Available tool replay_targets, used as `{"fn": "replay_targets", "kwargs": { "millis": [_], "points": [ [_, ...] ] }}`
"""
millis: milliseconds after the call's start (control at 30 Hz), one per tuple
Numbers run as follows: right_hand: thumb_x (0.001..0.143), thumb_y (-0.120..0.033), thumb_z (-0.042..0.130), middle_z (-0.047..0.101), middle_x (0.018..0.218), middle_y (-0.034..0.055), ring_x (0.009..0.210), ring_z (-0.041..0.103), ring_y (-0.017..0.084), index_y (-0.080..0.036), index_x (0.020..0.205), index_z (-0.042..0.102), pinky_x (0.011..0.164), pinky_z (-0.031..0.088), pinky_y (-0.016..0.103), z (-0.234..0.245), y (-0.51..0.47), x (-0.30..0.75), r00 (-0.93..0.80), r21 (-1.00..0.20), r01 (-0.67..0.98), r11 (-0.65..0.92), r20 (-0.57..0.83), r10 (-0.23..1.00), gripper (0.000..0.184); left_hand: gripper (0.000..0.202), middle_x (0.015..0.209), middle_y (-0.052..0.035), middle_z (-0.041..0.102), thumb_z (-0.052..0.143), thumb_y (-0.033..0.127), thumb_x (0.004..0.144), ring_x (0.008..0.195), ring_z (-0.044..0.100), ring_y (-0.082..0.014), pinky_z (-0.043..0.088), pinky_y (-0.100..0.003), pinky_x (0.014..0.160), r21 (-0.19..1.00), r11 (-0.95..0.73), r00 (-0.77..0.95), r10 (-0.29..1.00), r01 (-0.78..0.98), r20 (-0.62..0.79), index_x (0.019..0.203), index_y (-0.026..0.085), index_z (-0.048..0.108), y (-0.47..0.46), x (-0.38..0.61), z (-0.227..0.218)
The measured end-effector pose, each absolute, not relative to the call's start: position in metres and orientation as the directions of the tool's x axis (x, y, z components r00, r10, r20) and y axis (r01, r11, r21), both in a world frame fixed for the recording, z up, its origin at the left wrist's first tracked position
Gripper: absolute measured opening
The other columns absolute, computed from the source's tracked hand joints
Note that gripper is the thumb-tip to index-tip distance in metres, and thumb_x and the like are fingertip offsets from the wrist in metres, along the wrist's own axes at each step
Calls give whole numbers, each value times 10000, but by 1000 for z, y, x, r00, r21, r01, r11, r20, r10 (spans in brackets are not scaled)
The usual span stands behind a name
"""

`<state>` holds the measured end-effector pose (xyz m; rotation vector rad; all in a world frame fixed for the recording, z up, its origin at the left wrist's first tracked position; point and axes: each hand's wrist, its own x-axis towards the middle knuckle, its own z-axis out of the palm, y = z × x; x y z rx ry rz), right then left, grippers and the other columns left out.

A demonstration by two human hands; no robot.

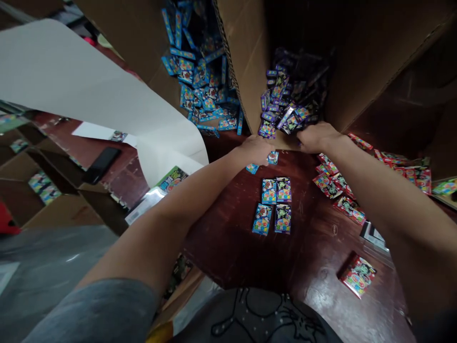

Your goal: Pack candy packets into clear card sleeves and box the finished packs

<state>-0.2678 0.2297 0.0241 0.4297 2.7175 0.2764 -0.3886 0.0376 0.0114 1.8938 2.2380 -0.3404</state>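
My left hand (255, 150) is curled low over the table, its fingers closed on a small blue box (273, 157). A second blue box (252, 168) pokes out beneath the palm. At the mouth of the right-hand carton, my right hand (317, 137) has its fingers bent inward beside the heap of purple boxes (280, 102); what they grip is hidden. Nearer to me, two blue boxes (268, 191) form a column beside two purple boxes (283, 189), all lying flat, printed side up.
An open carton (246, 62) divides the blue heap (203, 90) from the purple one. Red boxes (350, 209) are scattered right, with one red box (358, 276) nearer. A white sheet (107, 90) curves across the left, near a black phone (102, 164) and a cardboard divider (64, 212).
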Motion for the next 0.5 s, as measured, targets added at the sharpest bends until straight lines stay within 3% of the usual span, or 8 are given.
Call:
{"fn": "replay_targets", "kwargs": {
  "millis": [67,133,200,300,433,500],
  "points": [
    [976,-388,558,757,1260,186,1157,713,358,-184,1370,699,947,526,452,25,235,-267,-927,197,266,944,-217,306,466,658,1321,-186,724,747,449,892,1211,678,-352,495,-424,1022,-19,270,-267,938,963,-222,1460,150,602,33,-384,12],
    [997,-404,534,752,1276,161,1135,723,339,-214,1466,635,917,542,430,20,241,-267,-956,128,243,962,-139,260,515,756,1297,-197,733,727,468,919,1192,698,-358,522,-418,980,44,360,-348,922,932,-170,1559,144,488,29,-376,10],
    [953,-477,628,720,1337,163,1158,712,346,-218,1486,620,904,559,429,11,245,-268,-953,107,203,973,-206,222,593,701,1304,-184,734,701,483,950,1201,704,-354,535,-413,968,102,410,-394,907,906,-151,1554,188,500,27,-370,5],
    [796,-575,802,632,1452,203,1207,678,392,-202,1447,648,875,584,452,-2,247,-267,-913,158,203,966,-326,245,767,555,1244,-176,761,665,558,980,1178,719,-350,549,-411,950,142,457,-432,884,878,-175,1390,183,650,25,-366,-6],
    [901,-404,693,682,1363,200,1141,704,363,-181,1388,678,877,580,443,-2,247,-263,-939,145,232,962,-226,260,535,504,1159,-172,787,640,540,1006,1101,747,-330,555,-396,905,164,470,-440,878,867,-190,1346,169,673,20,-370,-15],
    [945,-317,612,725,1301,180,1127,715,343,-181,1435,638,928,576,459,6,245,-263,-962,22,231,973,-146,232,510,417,1175,-150,790,621,475,1028,1107,748,-311,550,-378,904,185,451,-418,888,873,-192,1333,198,690,16,-372,-16]
  ]
}}
